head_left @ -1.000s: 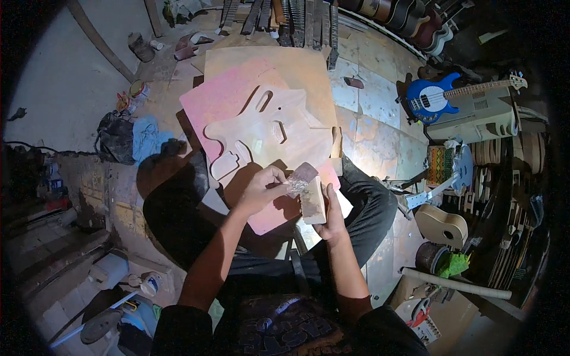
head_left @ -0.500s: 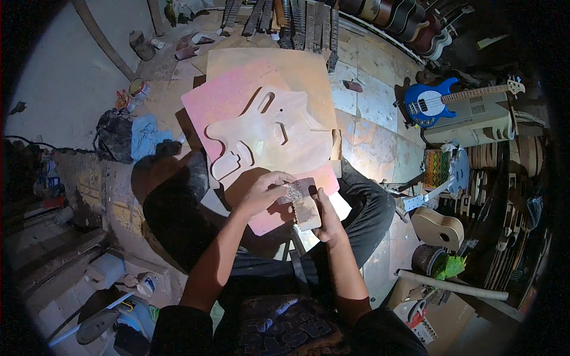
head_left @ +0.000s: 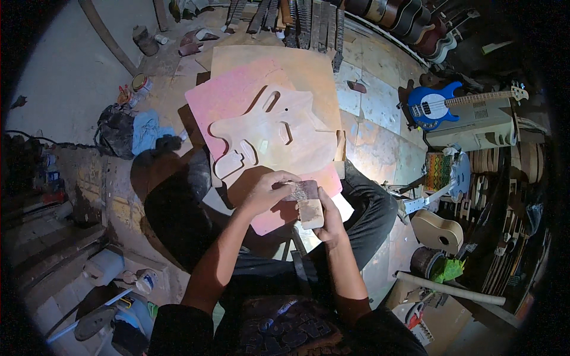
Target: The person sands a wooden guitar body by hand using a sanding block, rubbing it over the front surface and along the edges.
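Over my crossed legs, my left hand point(head_left: 270, 196) pinches a worn maroon sandpaper sheet point(head_left: 304, 188) with a crumbly, pale patch. My right hand point(head_left: 328, 219) grips a small pale wooden block point(head_left: 310, 212) from the side, its top partly under the sandpaper. Just beyond them a pale wooden guitar body point(head_left: 297, 157), with cut-out pockets and slots, lies on a pink-stained board point(head_left: 208, 104) over a larger tan board point(head_left: 273, 56).
A blue bass point(head_left: 433, 107) and an unfinished acoustic guitar point(head_left: 433, 228) are at my right. A dark bag point(head_left: 116, 127), blue cloth point(head_left: 145, 133) and cans point(head_left: 139, 83) sit by the left wall. Guitar necks point(head_left: 303, 26) lie at the back.
The wooden block in my right hand has turned and lowered, its face more upward. My left hand has moved slightly right with the sandpaper, which lies flatter over the block's top.
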`<state>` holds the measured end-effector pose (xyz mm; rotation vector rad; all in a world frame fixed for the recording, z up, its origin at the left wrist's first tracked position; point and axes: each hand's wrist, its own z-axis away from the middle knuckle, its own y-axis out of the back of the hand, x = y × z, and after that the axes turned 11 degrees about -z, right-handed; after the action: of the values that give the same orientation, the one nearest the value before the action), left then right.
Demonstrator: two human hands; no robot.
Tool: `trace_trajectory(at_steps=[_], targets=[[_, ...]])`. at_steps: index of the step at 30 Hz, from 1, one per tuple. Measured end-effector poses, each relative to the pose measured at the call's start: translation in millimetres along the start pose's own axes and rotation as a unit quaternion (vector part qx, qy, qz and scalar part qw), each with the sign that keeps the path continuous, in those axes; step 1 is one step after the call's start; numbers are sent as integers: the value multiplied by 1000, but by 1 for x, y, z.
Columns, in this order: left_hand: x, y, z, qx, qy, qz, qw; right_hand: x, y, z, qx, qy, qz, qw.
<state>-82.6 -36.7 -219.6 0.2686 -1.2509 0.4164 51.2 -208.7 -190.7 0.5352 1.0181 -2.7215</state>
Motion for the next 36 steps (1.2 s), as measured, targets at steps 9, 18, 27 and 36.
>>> trace_trajectory(at_steps=[9,18,27,36], targets=[[-3,-4,-1,57,12,-19,998,1,-12,-4,21,45,36,998],[0,-14,0,174,-1,-91,980,-7,-22,1,-1,66,19,998],[-4,-25,7,95,16,-44,994,3,-7,-7,5,193,185,964],[-9,-11,6,103,34,57,993,6,-29,-14,-61,193,271,941]])
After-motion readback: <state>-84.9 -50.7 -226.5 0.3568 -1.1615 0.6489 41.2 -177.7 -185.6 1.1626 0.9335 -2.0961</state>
